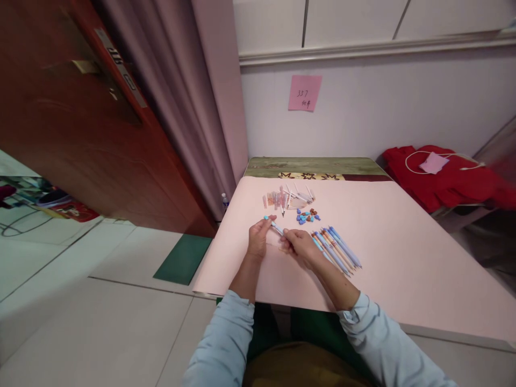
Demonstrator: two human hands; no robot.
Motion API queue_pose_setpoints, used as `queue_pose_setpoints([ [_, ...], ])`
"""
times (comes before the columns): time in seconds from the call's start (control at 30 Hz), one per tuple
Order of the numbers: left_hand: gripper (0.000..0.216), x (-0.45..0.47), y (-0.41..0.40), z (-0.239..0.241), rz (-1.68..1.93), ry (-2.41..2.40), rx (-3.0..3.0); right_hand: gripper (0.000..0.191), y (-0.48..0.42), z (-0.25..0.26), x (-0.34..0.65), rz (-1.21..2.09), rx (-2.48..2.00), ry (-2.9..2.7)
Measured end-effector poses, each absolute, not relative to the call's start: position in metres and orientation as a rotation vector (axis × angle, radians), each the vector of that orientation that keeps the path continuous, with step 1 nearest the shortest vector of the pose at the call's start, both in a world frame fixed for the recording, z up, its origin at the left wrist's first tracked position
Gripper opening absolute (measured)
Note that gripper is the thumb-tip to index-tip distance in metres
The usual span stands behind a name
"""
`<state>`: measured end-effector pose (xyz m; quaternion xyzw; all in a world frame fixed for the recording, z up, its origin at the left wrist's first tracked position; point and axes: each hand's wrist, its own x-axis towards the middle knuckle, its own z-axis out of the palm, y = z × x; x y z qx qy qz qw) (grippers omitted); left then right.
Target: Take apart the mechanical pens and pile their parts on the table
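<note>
My left hand and my right hand are both closed on one light blue pen, held between them just above the pink table cover. The left fingers pinch its far end and the right fingers grip its near end. Right of my right hand lies a row of several pens in blue and orange. Beyond the hands sit a small heap of blue and brown caps and a cluster of thin refills and clear tubes.
A red cloth with a white cord and a pink note lies at the right. A pink sticky note hangs on the wall. A wooden door and a curtain stand left, with a green mat on the floor.
</note>
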<state>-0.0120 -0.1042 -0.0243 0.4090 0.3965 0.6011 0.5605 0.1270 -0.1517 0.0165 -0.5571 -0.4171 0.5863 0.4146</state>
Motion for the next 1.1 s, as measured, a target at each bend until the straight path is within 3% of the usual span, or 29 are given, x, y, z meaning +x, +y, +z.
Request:
queue_pose_setpoints([
  [0.33, 0.02, -0.016, -0.106, -0.021, 1.337, 0.91, 1.04, 0.028, -0.143, 0.011, 0.126, 1.695, -1.327, -1.047],
  [0.6, 0.027, -0.012, -0.104, -0.023, 1.354, 0.935, 0.948, 0.03, -0.141, 0.008, 0.135, 1.091, -1.652, -1.449],
  [0.73, 0.028, -0.013, -0.104, -0.024, 1.372, 0.936, 0.949, 0.045, -0.142, 0.011, 0.136, 1.127, -1.651, -1.54],
  [0.87, 0.027, -0.013, -0.103, -0.024, 1.381, 0.937, 0.937, 0.03, -0.142, 0.008, 0.136, 1.043, -1.702, -1.489],
  [1.1, 0.03, -0.012, -0.103, -0.026, 1.373, 0.947, 0.955, 0.048, -0.147, 0.02, 0.136, 0.99, -1.734, -1.66],
])
